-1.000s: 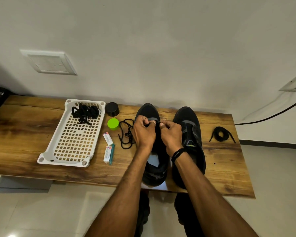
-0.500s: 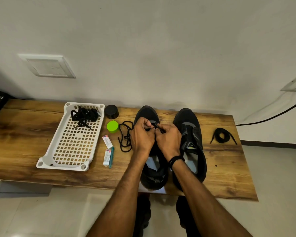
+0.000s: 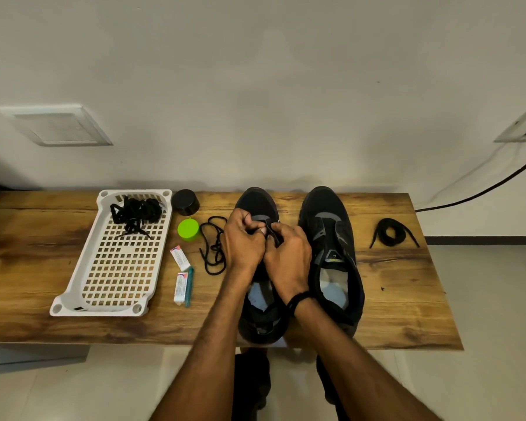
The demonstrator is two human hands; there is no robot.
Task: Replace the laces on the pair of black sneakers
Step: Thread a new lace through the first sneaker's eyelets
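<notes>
Head view shows the left hand (image 3: 243, 242) and right hand (image 3: 289, 257) pinching a black lace (image 3: 274, 236) over the front eyelets of the left sneaker (image 3: 255, 198); limp and light, probably best held near its tip.

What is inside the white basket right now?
A tangle of black laces lies at the far end of the white basket. Its perforated floor shows elsewhere. How many laces make up the tangle cannot be told, since the strands cover one another.

Matt black cloth sneakers (image 3: 331, 238), grained wooden table (image 3: 407, 299), white plastic basket (image 3: 73, 299)
</notes>
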